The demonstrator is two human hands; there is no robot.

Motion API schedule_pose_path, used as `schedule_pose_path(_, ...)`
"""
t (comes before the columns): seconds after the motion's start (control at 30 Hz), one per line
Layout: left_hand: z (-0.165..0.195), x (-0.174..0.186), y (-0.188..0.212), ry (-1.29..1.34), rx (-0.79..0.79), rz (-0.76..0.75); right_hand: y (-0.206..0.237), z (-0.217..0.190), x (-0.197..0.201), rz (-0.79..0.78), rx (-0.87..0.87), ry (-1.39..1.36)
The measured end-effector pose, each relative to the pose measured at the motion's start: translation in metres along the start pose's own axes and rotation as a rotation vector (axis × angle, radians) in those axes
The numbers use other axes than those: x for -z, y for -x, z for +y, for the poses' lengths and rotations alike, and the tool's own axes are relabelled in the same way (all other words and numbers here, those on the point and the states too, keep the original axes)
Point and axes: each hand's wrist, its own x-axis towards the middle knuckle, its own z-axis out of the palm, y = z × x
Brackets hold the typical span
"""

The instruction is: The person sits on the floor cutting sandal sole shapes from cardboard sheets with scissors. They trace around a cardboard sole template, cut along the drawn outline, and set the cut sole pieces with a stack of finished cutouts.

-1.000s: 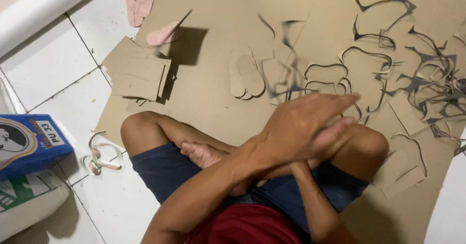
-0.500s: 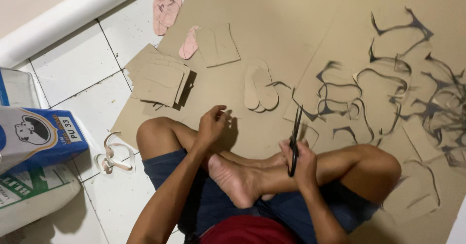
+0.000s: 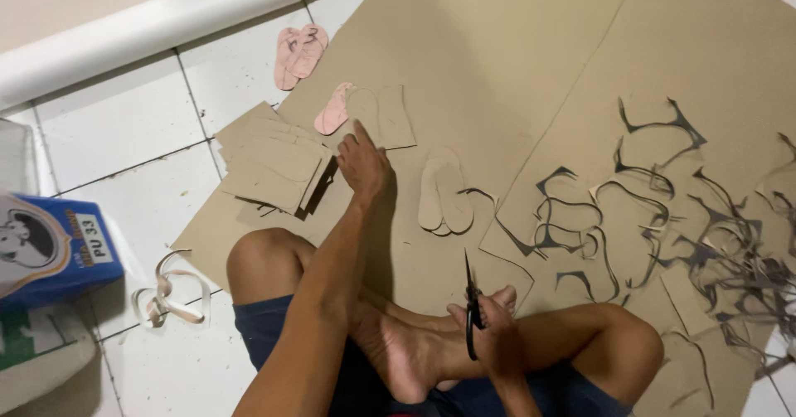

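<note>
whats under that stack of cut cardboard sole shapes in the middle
The stack of tan cardboard sole shapes lies on the large brown cardboard sheet, which rests on the white tiled floor. How many soles are stacked is hidden by the top ones.

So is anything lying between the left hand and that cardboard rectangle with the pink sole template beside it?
Nothing visible: the left hand fingertips already reach the near corner of the cardboard rectangle. The pink sole template lies beside it.

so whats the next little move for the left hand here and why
Probably close the left hand on the cardboard rectangle just past its fingertips and draw it back toward the lap. The hand is stretched out open beside that piece and grips nothing, while the right hand holds the black scissors upright over the crossed legs.
</note>
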Motion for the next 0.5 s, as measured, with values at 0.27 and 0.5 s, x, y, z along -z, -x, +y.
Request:
schedule_pose_path(0.27, -0.018, 0.018, -0.014, 0.285, 0.129, -0.177, -0.005, -0.007, 0.005, -0.098, -0.121, -0.132)
schedule_pose_path(0.5, 0.019, 0.011, -0.010, 0.129, 0.184, -0.086, 0.000, 0.001, -0.004, 0.059, 0.061, -0.040)
